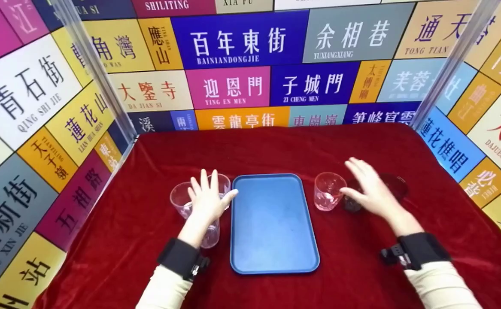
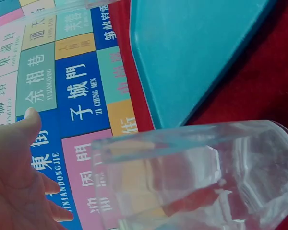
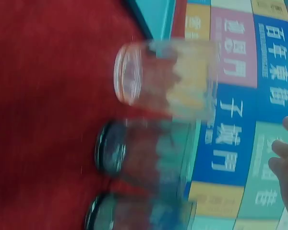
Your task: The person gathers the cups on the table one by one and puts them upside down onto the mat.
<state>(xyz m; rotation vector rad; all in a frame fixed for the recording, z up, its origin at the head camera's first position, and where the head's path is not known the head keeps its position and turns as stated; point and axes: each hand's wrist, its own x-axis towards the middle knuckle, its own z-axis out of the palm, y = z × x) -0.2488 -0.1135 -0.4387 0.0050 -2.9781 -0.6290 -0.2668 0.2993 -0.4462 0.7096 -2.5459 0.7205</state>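
Observation:
My left hand (image 1: pixel 207 201), fingers spread, is over a group of clear drinking glasses left of the tray. One glass (image 1: pixel 180 198) shows left of the hand, another (image 1: pixel 223 182) behind it, and a third (image 1: pixel 210 237) below it, partly hidden. In the left wrist view a clear glass (image 2: pixel 197 177) looms large, apart from the fingers. My right hand (image 1: pixel 368 191) is outstretched with nothing in its grasp, over two dark-tinted glasses (image 3: pixel 144 153). Its thumb overlaps the rim of a pinkish glass (image 1: pixel 328 195) in the head view. The blue rectangular tray (image 1: pixel 274 223) lies bare between the hands.
A dark red cloth (image 1: pixel 276 150) covers the table. Panels with printed street names (image 1: pixel 239 38) stand behind and at both sides, with clear corner posts (image 1: pixel 104 68) at the back. Each wrist wears a black band (image 1: pixel 422 251) with a small camera.

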